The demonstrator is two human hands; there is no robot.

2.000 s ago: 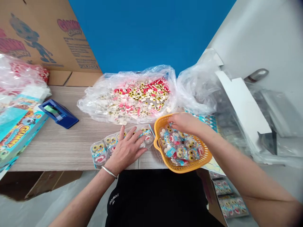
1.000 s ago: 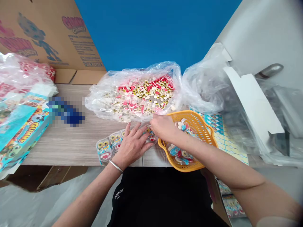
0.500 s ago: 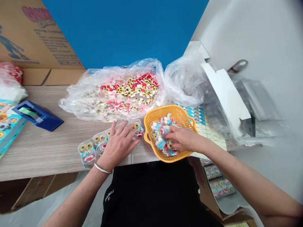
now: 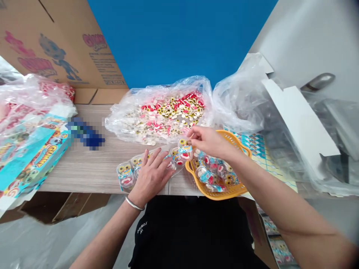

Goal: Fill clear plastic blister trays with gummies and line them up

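Observation:
A row of small clear candy packs (image 4: 125, 175) lies along the front of the table. My left hand (image 4: 153, 173) rests flat on the row with its fingers spread. Between the thumb and fingers of my right hand (image 4: 206, 141) is one candy pack (image 4: 184, 150), upright at the row's right end, left of the basket's rim. The yellow basket (image 4: 196, 186) holds several similar packs (image 4: 214, 168) and sits under my right wrist.
An open plastic bag of loose red, white and yellow candies (image 4: 179, 108) lies behind. Left are a blue tape dispenser (image 4: 86, 133), a printed box (image 4: 47, 153) and a cardboard carton (image 4: 64, 45). White card (image 4: 303, 119) and plastic bags lie right.
My right hand has come out of the basket and moved left, with a pack now in its fingers. My left hand stays on the row. The camera view has shifted left.

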